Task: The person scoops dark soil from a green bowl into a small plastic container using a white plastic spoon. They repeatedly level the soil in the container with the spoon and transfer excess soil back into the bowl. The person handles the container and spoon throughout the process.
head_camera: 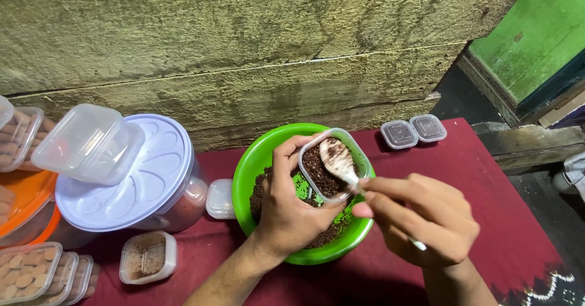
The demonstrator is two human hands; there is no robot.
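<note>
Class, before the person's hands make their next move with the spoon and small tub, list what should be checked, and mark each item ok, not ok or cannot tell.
1. Left hand grips the small clear tub firmly: ok.
2. Tub held over the green bowl, so spills fall inside: ok.
3. Right hand holds the white spoon by its handle: ok.
4. Spoon bowl rests on the dark crumbs inside the tub: ok.
5. Tub filled to the rim: cannot tell.
6. Two lidded small tubs stand apart from the bowl on the red cloth: ok.
</note>
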